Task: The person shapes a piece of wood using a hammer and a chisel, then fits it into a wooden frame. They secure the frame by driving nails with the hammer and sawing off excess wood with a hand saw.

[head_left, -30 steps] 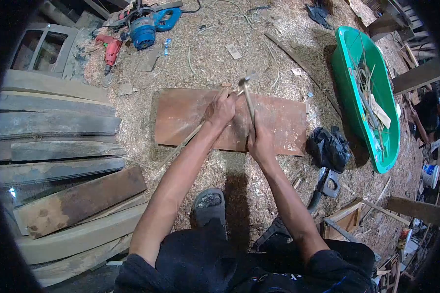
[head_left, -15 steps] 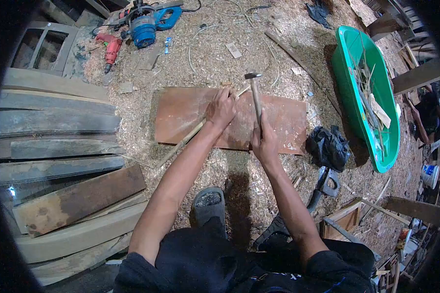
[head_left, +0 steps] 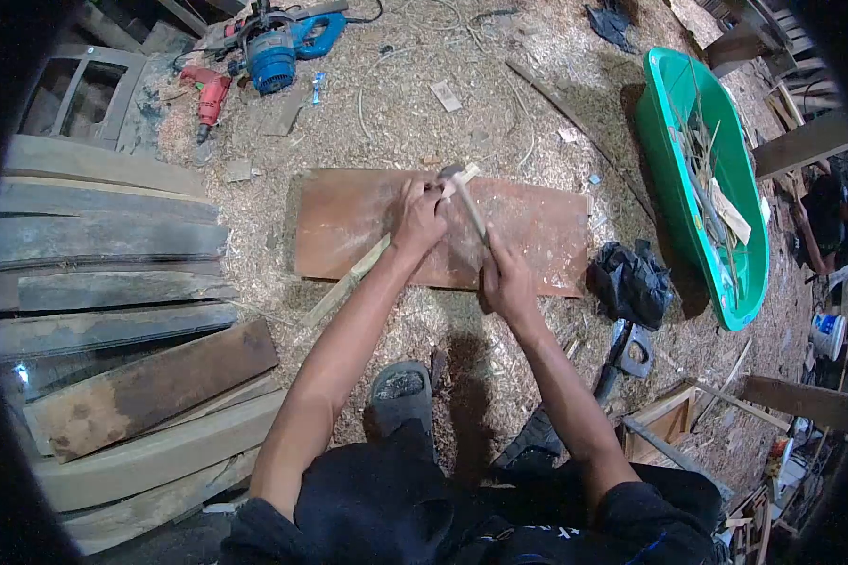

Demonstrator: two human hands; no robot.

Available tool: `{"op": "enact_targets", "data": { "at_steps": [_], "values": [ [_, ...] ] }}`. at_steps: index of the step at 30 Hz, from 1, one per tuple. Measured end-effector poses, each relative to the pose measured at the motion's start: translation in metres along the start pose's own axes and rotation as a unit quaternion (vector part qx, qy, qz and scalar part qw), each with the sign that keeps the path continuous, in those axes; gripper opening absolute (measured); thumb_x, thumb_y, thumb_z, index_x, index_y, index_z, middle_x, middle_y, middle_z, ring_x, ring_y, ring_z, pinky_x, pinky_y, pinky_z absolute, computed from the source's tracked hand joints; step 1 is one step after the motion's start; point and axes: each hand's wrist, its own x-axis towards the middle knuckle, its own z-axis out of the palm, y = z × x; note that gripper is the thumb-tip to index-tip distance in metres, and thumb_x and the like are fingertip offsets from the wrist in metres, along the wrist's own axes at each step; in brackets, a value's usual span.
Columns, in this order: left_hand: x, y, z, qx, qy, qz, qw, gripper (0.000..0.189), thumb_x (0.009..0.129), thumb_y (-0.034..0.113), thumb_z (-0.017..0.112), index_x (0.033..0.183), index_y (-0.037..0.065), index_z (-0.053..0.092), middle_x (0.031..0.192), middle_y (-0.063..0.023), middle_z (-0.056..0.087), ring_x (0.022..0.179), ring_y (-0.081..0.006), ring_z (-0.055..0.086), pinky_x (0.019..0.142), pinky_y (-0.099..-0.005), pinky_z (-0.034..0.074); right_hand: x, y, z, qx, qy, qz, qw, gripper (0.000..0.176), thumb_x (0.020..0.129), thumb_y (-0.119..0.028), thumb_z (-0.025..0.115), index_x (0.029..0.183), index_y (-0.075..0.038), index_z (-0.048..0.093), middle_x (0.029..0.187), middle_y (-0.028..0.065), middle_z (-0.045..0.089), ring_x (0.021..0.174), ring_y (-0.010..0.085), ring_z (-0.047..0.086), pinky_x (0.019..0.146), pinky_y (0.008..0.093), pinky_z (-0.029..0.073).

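Note:
My right hand (head_left: 510,284) is closed round the handle of a hammer (head_left: 471,209). The hammer's head is down by the upper end of a narrow wooden strip (head_left: 352,275), close to my left fingertips. My left hand (head_left: 417,221) is closed on that strip, holding it slantwise over a reddish-brown board (head_left: 535,237) on the ground. Any small piece between the left fingertips is too blurred to make out. The strip's lower end sticks out past the board's near edge, partly behind my left forearm.
Curved planks (head_left: 113,235) are stacked at left. A red drill (head_left: 211,99) and a blue power tool (head_left: 273,64) lie at the upper left. At right are a green tub (head_left: 660,122) with wood scraps, a black plastic bag (head_left: 631,282) and an axe-like tool (head_left: 631,350). Shavings cover the floor.
The hammer has swung down and to the left, its head going from raised above the board to beside my left fingers. My left hand stays on the strip.

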Motion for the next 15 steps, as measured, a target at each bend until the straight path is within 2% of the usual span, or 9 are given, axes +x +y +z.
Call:
{"op": "enact_targets", "data": {
  "at_steps": [1, 3, 6, 7, 9, 12, 13, 15],
  "values": [
    [-0.004, 0.000, -0.003, 0.002, -0.034, -0.027, 0.999, 0.025, 0.081, 0.010, 0.066, 0.105, 0.003, 0.070, 0.104, -0.0138, 0.060, 0.101, -0.0336, 0.055, 0.092, -0.0455, 0.043, 0.002, 0.001, -0.003, -0.003, -0.017, 0.038, 0.999, 0.048, 0.094, -0.007, 0.059, 0.142, -0.007, 0.051, 0.092, 0.0218, 0.063, 0.080, 0.0370, 0.065, 0.069, 0.0425, 0.052],
    [-0.004, 0.002, -0.004, 0.024, -0.025, -0.034, 0.999, 0.025, 0.082, 0.012, 0.067, 0.105, 0.004, 0.071, 0.103, -0.0132, 0.060, 0.100, -0.0333, 0.055, 0.091, -0.0455, 0.043, 0.005, -0.002, -0.013, -0.004, -0.054, 0.080, 0.995, 0.050, 0.093, -0.006, 0.059, 0.142, -0.008, 0.052, 0.087, 0.0214, 0.061, 0.077, 0.0369, 0.064, 0.067, 0.0430, 0.051],
    [-0.001, 0.009, -0.009, 0.025, -0.038, -0.073, 0.996, 0.026, 0.083, 0.018, 0.069, 0.105, 0.005, 0.071, 0.102, -0.0123, 0.061, 0.101, -0.0325, 0.056, 0.091, -0.0456, 0.043, 0.006, 0.004, -0.019, -0.035, -0.079, -0.027, 0.996, 0.050, 0.092, -0.006, 0.060, 0.141, -0.010, 0.053, 0.088, 0.0206, 0.061, 0.072, 0.0337, 0.063, 0.063, 0.0429, 0.049],
    [-0.001, 0.010, -0.011, 0.022, -0.049, -0.091, 0.994, 0.026, 0.083, 0.019, 0.070, 0.105, 0.005, 0.071, 0.102, -0.0120, 0.061, 0.101, -0.0322, 0.056, 0.091, -0.0456, 0.043, 0.006, 0.014, -0.019, -0.039, -0.032, -0.024, 0.998, 0.048, 0.093, -0.008, 0.059, 0.141, -0.008, 0.053, 0.085, 0.0197, 0.060, 0.070, 0.0316, 0.062, 0.061, 0.0420, 0.048],
    [0.001, 0.011, -0.011, 0.030, -0.016, -0.071, 0.997, 0.027, 0.083, 0.020, 0.072, 0.105, 0.005, 0.072, 0.100, -0.0113, 0.062, 0.099, -0.0318, 0.057, 0.087, -0.0439, 0.046, 0.016, 0.028, -0.018, -0.047, 0.058, -0.019, 0.997, 0.044, 0.096, -0.011, 0.058, 0.140, -0.006, 0.053, 0.079, 0.0178, 0.059, 0.066, 0.0276, 0.061, 0.058, 0.0403, 0.048],
    [-0.003, 0.013, -0.012, 0.038, -0.015, -0.075, 0.996, 0.027, 0.083, 0.021, 0.073, 0.105, 0.006, 0.073, 0.099, -0.0108, 0.062, 0.100, -0.0314, 0.058, 0.087, -0.0428, 0.047, 0.024, 0.017, -0.031, 0.033, 0.084, 0.191, 0.977, 0.039, 0.101, -0.016, 0.053, 0.138, -0.003, 0.053, 0.070, 0.0112, 0.056, 0.059, 0.0195, 0.058, 0.053, 0.0350, 0.045],
    [0.000, 0.014, -0.013, 0.040, -0.021, -0.078, 0.996, 0.027, 0.083, 0.021, 0.074, 0.105, 0.006, 0.073, 0.099, -0.0107, 0.062, 0.100, -0.0313, 0.058, 0.087, -0.0428, 0.047, 0.025, 0.027, -0.024, 0.108, 0.104, 0.197, 0.969, 0.038, 0.106, -0.020, 0.046, 0.139, -0.001, 0.052, 0.064, 0.0040, 0.053, 0.053, 0.0122, 0.052, 0.048, 0.0294, 0.041],
    [0.002, 0.014, -0.014, 0.044, -0.015, -0.066, 0.997, 0.027, 0.082, 0.022, 0.074, 0.105, 0.007, 0.073, 0.100, -0.0104, 0.062, 0.101, -0.0310, 0.058, 0.087, -0.0429, 0.047, 0.032, 0.020, -0.034, 0.299, 0.071, 0.271, 0.912, 0.035, 0.107, -0.023, 0.042, 0.130, -0.002, 0.057, 0.068, 0.0019, 0.054, 0.049, 0.0122, 0.050, 0.045, 0.0285, 0.041]
  ]
}}
